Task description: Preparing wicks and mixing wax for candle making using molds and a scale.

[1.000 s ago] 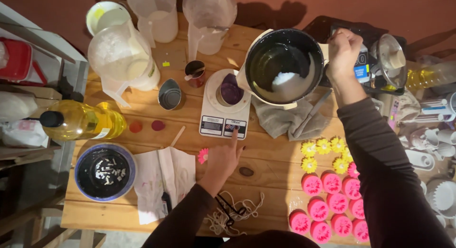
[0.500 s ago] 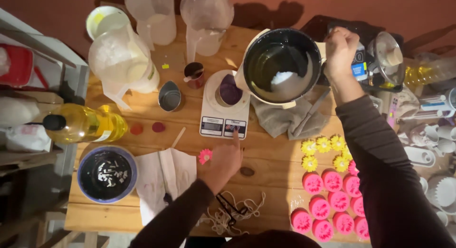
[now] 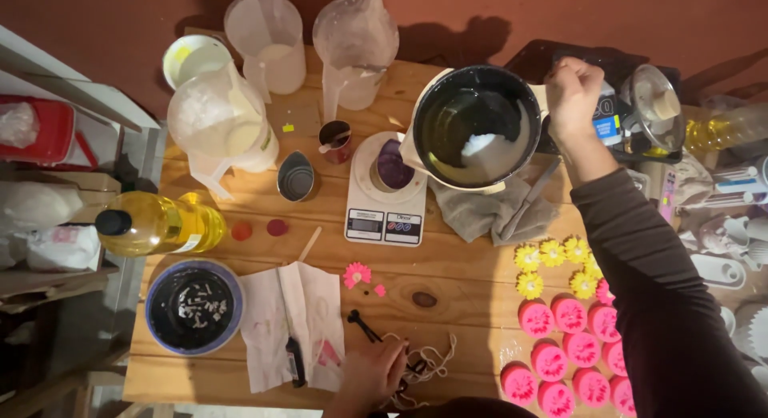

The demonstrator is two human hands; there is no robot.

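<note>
Overhead view of a wooden worktable (image 3: 448,262). The right hand (image 3: 573,94) was closed in a full fist around the handle of a dark pot (image 3: 476,128), holding it tilted above the digital scale (image 3: 386,196). The pot's handle ran rightward from the bowl toward the fingers, so its long axis lay across the table, and its lower rim hung just beside the small purple cup (image 3: 394,164) standing on the scale platform, which lay to the left of the gripping hand. A white lump of unmelted material showed in the pot's dark liquid. The left hand (image 3: 378,374) was well apart, at the near edge of the table, fingers curled loosely down on a tangle of pale string (image 3: 432,362) and a small black tool; whether it pinched anything could not be told. The right hand was plainly the nearer to the cup.

Counts: three clear measuring jugs (image 3: 224,122) at the far side; one bottle of yellow oil (image 3: 160,224); one blue-rimmed bowl (image 3: 194,306); five yellow flower-shaped pieces (image 3: 552,254); about nine pink round moulded pieces (image 3: 552,358), some hidden under the sleeve; one grey cloth (image 3: 484,214) beneath the pot.
</note>
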